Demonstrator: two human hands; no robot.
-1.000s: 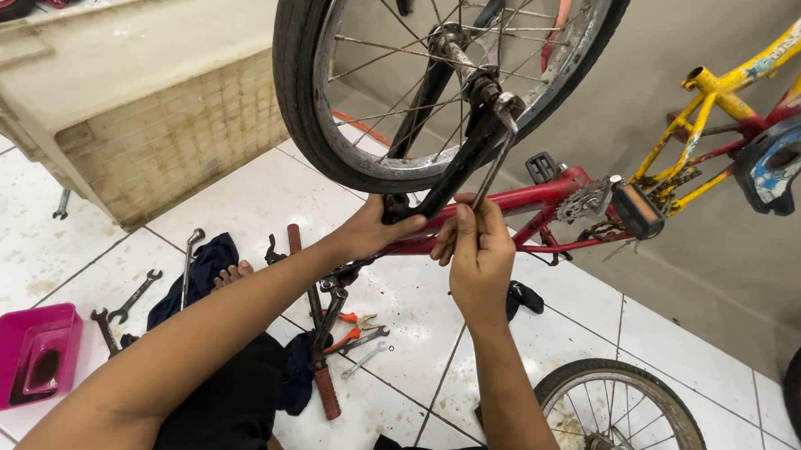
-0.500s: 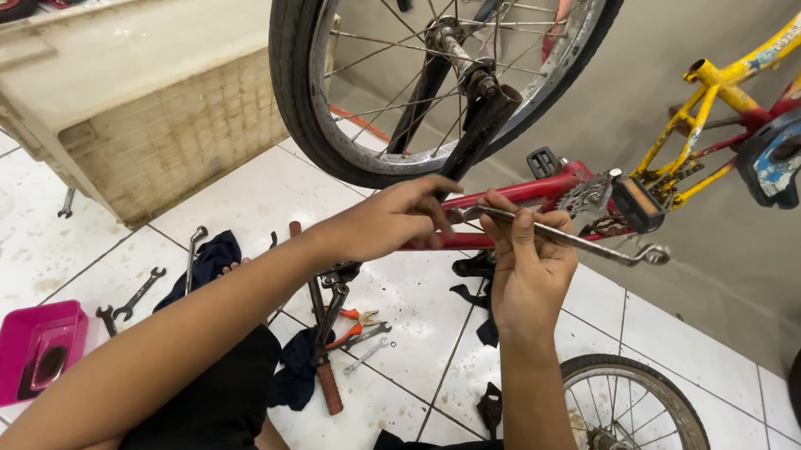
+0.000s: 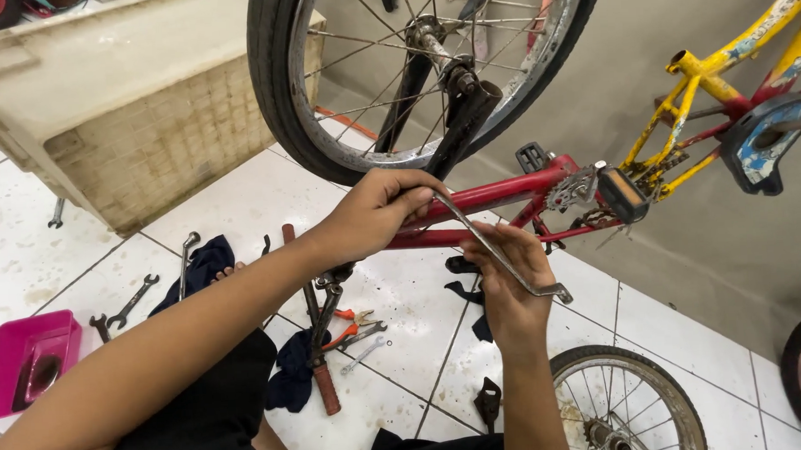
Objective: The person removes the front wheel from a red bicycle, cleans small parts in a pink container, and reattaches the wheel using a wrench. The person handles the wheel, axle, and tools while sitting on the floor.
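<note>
So the left hand (image 3: 377,212) is curled closed around the top end of a bent silver metal wrench (image 3: 501,257), right up against the red tube frame of the upside-down kids bike (image 3: 498,196), and the right hand (image 3: 509,279) has its fingers wrapped round the middle of the same wrench, with the box end sticking out free past the palm toward the right. Pretty tight up there: the black-tyred spoked wheel (image 3: 277,86) hangs just above the left hand's knuckles, and the black fork leg (image 3: 459,128) comes down almost onto them. The black pedal with the orange reflector (image 3: 622,195) and the crank sit just right of the wrench, close but not touching. Below the hands there's more air, straight down to the floor. A loose small spoked wheel (image 3: 624,404) lies near the right forearm, and a yellow bike frame (image 3: 709,81) leans in from the right, well apart from the hands. The white tiled floor (image 3: 237,201) is grubby and scattered with stuff: red-handled pliers (image 3: 346,326), a long rusty-handled tool (image 3: 321,363), a few open-ended steel spanners (image 3: 132,301), dark blue rags (image 3: 200,265), and a pink plastic tray (image 3: 19,359) off at the left edge. A big cream plastic crate with a woven-look side (image 3: 144,128) blocks the upper left, and a plain grey-beige wall (image 3: 680,24) closes off the back.
</note>
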